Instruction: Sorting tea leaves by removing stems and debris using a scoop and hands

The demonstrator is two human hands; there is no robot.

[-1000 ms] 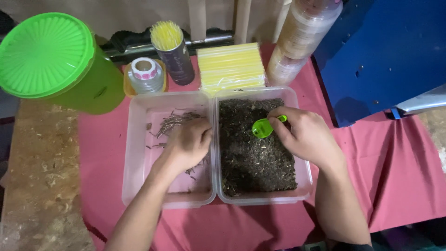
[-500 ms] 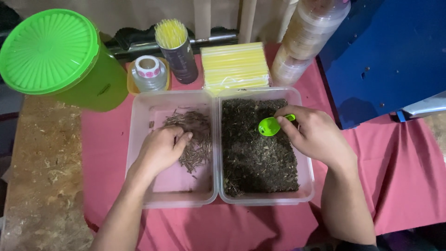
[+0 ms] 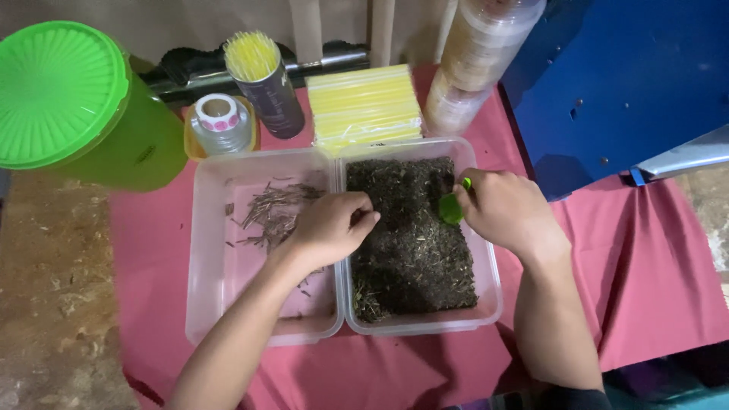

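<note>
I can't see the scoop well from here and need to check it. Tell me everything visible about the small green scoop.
The green scoop looks like glossy plastic, bright green, with a rounded bowl and a short handle whose tip shows above the fingers. The right hand grips the handle, hiding most of it. The bowl is tilted down at the dark crumbly material in the right clear tub, near its upper right part. Whether it holds anything cannot be told.

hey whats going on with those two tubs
A person works over two clear tubs on a red cloth. The right hand holds a small green scoop over the right tub, which is filled with dark, crumbly dried material. The left hand reaches across the rim between the tubs, fingers curled; whether it holds anything is unclear. The left tub holds only a scatter of thin dry sticks.
</note>
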